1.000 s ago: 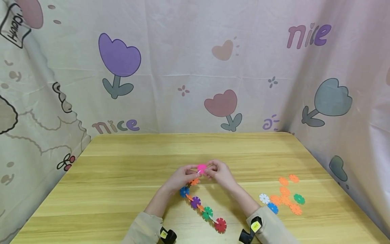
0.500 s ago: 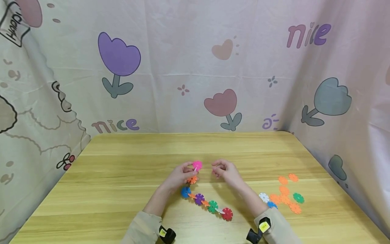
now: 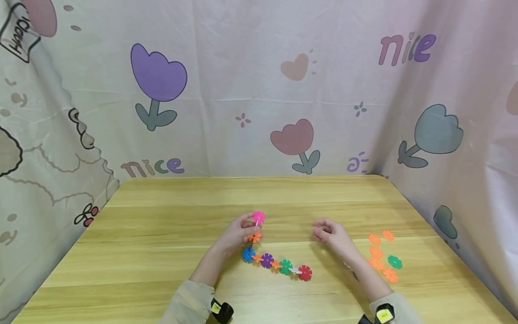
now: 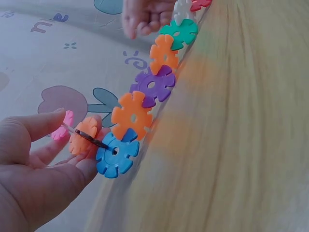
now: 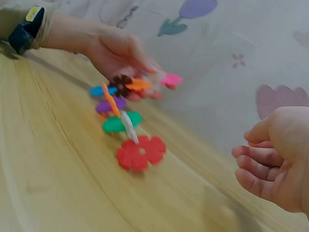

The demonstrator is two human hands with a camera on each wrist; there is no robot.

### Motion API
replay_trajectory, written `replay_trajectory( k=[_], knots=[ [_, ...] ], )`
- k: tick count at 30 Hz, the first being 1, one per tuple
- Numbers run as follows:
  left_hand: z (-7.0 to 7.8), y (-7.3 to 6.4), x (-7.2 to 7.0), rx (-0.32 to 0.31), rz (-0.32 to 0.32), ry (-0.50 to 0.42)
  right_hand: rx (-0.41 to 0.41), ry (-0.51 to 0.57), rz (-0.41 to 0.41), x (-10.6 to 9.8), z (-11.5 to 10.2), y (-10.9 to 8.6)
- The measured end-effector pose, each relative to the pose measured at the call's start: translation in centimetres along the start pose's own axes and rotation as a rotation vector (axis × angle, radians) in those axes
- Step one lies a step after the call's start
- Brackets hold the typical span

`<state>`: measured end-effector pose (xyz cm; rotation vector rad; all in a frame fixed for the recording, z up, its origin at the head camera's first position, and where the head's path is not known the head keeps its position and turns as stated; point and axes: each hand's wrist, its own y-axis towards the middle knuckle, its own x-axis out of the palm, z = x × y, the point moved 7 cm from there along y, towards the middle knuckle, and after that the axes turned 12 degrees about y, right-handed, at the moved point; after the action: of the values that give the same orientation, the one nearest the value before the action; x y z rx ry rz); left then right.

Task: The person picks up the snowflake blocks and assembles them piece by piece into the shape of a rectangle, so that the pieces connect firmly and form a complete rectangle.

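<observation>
My left hand (image 3: 234, 236) pinches the upper end of a chain of notched plastic snowflake discs, near a pink disc (image 3: 259, 218). Below the pink disc follow a white piece, an orange disc (image 4: 83, 135), a dark brown disc (image 5: 120, 85) and a blue disc (image 3: 248, 255). From there the chain runs right through orange, a purple disc (image 3: 267, 260), orange, a green disc (image 3: 285, 267) and white to a red disc (image 3: 305, 272). My right hand (image 3: 333, 236) is apart from the chain, fingers loosely bent, holding nothing.
At the right of the wooden table (image 3: 170, 279) lie several loose orange discs (image 3: 376, 252) and a loose green disc (image 3: 395, 262). My right forearm mostly hides other pieces beside them. A printed cloth (image 3: 226, 67) hangs behind the table.
My right hand has let go of the pink disc and moved right, toward the loose discs. The left hand keeps its hold, and the chain's red end has swung up and right.
</observation>
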<state>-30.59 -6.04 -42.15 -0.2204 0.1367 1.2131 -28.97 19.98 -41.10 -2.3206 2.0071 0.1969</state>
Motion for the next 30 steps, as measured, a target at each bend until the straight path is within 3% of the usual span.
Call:
replay_trajectory(
  k=[7,13,17,22,30],
  knots=[
    [-0.2,0.2,-0.3,-0.002,0.016,-0.018,0.013,-0.099,0.040,-4.3,0.7,-1.8],
    [-0.5,0.4,-0.4,-0.006,0.017,-0.018,0.046,-0.302,-0.018,-6.6,1.0,-3.4],
    [-0.5,0.4,-0.4,-0.009,0.017,-0.023,0.082,-0.360,-0.110,-6.9,1.6,-4.1],
    [-0.5,0.4,-0.3,-0.004,0.018,-0.021,0.063,-0.376,-0.207,-6.8,1.8,-4.4],
    [-0.7,0.4,-0.2,-0.003,0.011,-0.039,0.058,-0.444,-0.262,-6.4,2.1,-4.2]
  ],
)
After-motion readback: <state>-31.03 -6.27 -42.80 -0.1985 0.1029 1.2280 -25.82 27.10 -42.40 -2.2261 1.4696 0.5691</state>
